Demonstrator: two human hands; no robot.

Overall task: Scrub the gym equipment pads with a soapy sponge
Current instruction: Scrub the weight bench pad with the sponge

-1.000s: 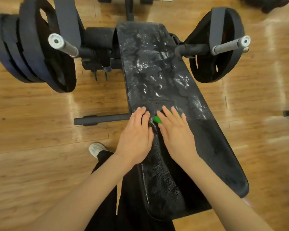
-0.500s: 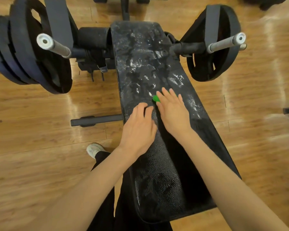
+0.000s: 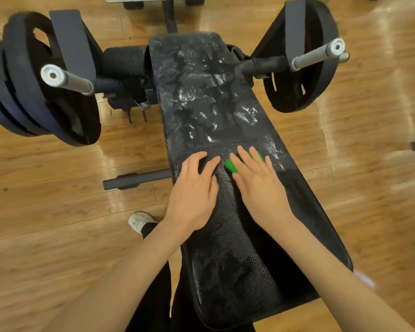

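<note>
A long black bench pad (image 3: 225, 248) runs from the bottom centre up to the bar. White soap film covers its far half. My right hand (image 3: 259, 185) lies flat with straight fingers on a green sponge (image 3: 231, 166), pressing it onto the middle of the pad. Only the sponge's left corner and a strip between my fingers show. My left hand (image 3: 194, 192) rests on the pad just left of the sponge, fingers slightly bent, holding nothing.
Black weight plates (image 3: 34, 92) hang on the left bar end (image 3: 65, 79), and one plate (image 3: 302, 58) on the right bar end (image 3: 321, 53). A black foot bar (image 3: 137, 179) sticks out left below the pad. My white shoe (image 3: 139, 221) stands on the wooden floor (image 3: 46, 224).
My right hand pushed the sponge up the pad, then drew it back toward me. My left hand stayed beside it. My head shifted, so the bench sits differently in view.
</note>
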